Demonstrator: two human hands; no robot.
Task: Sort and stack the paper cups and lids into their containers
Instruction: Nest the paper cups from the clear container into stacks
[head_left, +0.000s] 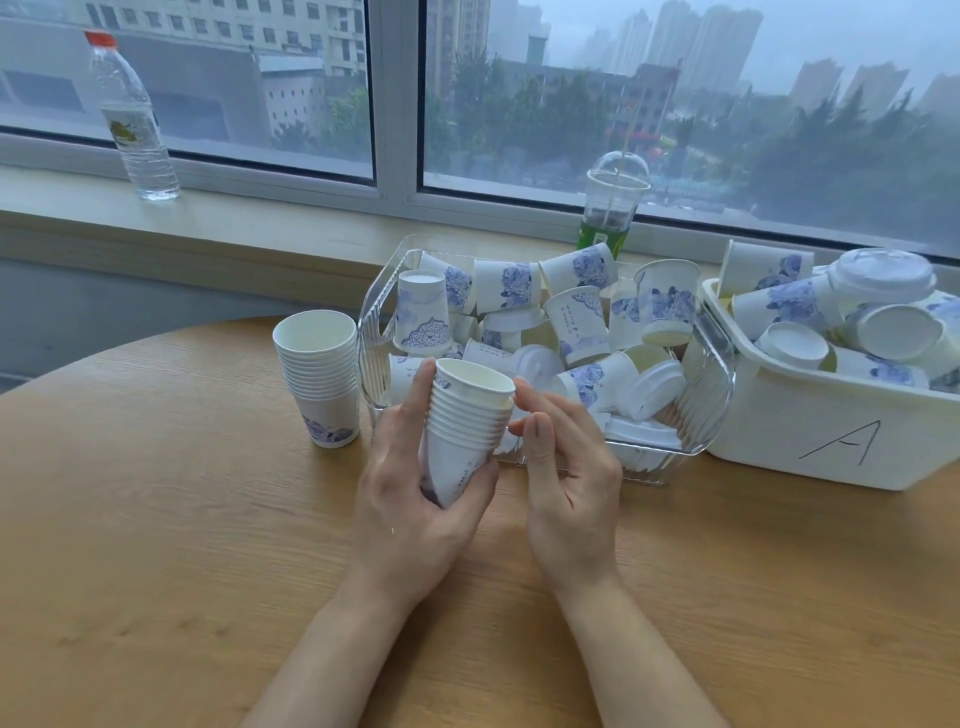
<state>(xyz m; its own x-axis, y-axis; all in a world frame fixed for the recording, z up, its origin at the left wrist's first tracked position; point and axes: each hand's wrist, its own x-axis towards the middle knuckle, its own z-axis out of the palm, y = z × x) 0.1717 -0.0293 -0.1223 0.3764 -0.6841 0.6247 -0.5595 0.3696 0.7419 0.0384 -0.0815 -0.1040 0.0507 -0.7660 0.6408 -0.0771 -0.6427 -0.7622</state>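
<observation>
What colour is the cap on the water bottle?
Orange-red cap on the water bottle; head view.

A tilted nest of white paper cups (465, 426) faces up-right. A taller stack (319, 374) stands upright on the table, left of the clear bin (714, 374) of loose cups and lids.

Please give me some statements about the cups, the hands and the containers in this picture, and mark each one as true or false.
1. The left hand holds a nested stack of cups in its grip. True.
2. The right hand holds a lid. False: it is open and holds nothing, its fingers next to the stack's rim.
3. A second cup stack stands upright on the table, left of the clear container. True.
4. The white bin is marked with the letter B. False: it is marked A.
5. The clear container is empty. False: loose cups and lids lie in it.
</observation>
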